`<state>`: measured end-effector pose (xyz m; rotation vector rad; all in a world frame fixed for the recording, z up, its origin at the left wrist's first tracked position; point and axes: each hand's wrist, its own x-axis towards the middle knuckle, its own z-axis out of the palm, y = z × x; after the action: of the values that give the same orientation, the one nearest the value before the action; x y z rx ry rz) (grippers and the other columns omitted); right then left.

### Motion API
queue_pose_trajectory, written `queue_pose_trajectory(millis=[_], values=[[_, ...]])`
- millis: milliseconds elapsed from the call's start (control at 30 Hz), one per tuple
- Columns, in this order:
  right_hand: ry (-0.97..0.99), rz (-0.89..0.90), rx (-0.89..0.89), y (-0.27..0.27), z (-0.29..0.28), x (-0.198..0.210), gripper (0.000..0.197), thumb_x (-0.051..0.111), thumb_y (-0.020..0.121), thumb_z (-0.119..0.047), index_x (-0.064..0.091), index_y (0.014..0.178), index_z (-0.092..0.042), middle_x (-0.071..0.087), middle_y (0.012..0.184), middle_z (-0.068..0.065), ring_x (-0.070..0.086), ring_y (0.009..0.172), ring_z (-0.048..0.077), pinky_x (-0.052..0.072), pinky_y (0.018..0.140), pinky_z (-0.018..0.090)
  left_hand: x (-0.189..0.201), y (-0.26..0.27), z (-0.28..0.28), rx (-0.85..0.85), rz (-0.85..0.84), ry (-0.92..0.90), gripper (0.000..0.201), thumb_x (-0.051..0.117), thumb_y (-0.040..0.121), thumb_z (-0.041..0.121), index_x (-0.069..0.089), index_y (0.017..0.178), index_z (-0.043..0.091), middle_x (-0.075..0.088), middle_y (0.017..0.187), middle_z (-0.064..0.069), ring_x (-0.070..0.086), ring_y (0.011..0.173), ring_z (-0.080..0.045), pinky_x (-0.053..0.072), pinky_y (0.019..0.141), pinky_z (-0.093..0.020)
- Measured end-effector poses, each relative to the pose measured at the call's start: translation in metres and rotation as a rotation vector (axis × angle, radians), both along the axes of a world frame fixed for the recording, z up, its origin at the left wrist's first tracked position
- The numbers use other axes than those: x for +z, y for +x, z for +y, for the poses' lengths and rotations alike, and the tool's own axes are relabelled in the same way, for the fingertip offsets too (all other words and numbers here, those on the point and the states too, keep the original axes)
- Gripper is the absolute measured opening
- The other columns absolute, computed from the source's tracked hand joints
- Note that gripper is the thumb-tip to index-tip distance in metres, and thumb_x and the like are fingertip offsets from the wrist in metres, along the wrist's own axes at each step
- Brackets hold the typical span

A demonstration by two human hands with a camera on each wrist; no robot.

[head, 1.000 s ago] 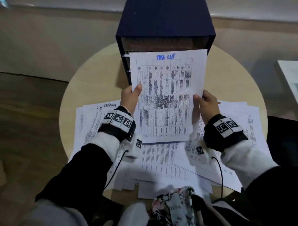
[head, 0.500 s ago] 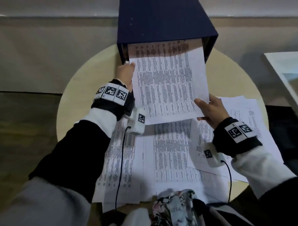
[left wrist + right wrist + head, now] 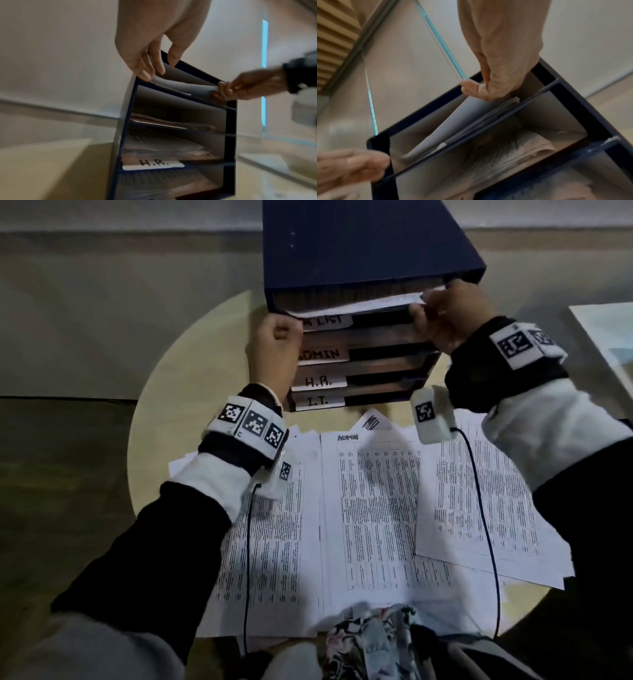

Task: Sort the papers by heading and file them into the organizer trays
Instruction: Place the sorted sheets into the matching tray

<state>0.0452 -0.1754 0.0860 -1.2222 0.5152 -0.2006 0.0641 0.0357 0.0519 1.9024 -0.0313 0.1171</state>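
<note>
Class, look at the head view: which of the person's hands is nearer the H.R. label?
Left. The left hand sits just up-left of the H.R. label; the right hand is farther, at the top tray's right end.

Round pale table (image 3: 191, 344) against beige wall (image 3: 102, 285).

Dim light, motion blur, wide-angle distortion

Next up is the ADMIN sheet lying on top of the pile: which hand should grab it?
Probably the left hand: it looks free beside the organizer, nearer the ADMIN sheet. The right hand pinches the sheet's corner at the top tray.
</note>
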Motion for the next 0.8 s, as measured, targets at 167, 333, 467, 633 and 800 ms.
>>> queue_pose_trajectory(millis=[167,333,467,633,800], values=[[-0.135,0.031,-0.122,0.020,-0.004,-0.011,0.032,0.038,0.093,0.006,0.032,0.070,-0.015,0.046,0.077,0.004,0.058,0.055,0.008,0.053,0.056,0.018,-0.002,-0.002,-0.007,-0.144,-0.261,0.521,0.030,0.048,0.094,0.013,0.057,0.120,0.000,0.036,0.142,-0.017,0.034,0.134,-0.023,0.017,0.104,-0.011],[-0.395,0.221,-0.109,0.035,-0.008,-0.019,0.029,0.038,0.096,-0.002,0.037,0.068,-0.012,0.053,0.064,0.005,0.051,0.029,0.003,0.044,0.037,0.015,-0.005,0.013,-0.014,-0.301,-0.182,0.815,0.046,0.037,0.099,0.029,0.038,0.134,0.001,0.031,0.146,-0.017,0.027,0.135,-0.029,0.019,0.110,-0.033],[-0.684,0.392,-0.026,0.038,-0.011,-0.011,0.016,0.045,0.088,-0.016,0.051,0.082,-0.003,0.069,0.075,0.009,0.062,0.060,0.017,0.047,0.046,0.021,-0.008,0.019,-0.021,-0.324,-0.195,0.991,0.052,0.035,0.098,0.036,0.032,0.137,0.001,0.041,0.136,-0.020,0.038,0.125,-0.033,0.022,0.105,-0.037],[-0.671,0.271,0.028,0.019,-0.011,-0.013,0.027,0.051,0.091,-0.015,0.042,0.066,-0.011,0.058,0.056,0.005,0.054,0.039,0.012,0.049,0.047,0.032,-0.018,0.017,-0.021,-0.303,-0.254,1.054,0.056,0.038,0.096,0.039,0.030,0.139,0.004,0.039,0.140,-0.016,0.033,0.130,-0.031,0.016,0.112,-0.040],[-0.649,0.053,-0.105,-0.017,-0.007,-0.050,0.020,0.056,0.083,-0.015,0.057,0.102,-0.013,0.058,0.072,0.006,0.058,0.050,0.016,0.054,0.061,0.041,-0.048,-0.016,-0.020,-0.164,-0.328,0.700,0.049,0.050,0.087,0.014,0.041,0.134,0.002,0.026,0.149,-0.021,0.023,0.139,-0.034,0.015,0.114,-0.039]])
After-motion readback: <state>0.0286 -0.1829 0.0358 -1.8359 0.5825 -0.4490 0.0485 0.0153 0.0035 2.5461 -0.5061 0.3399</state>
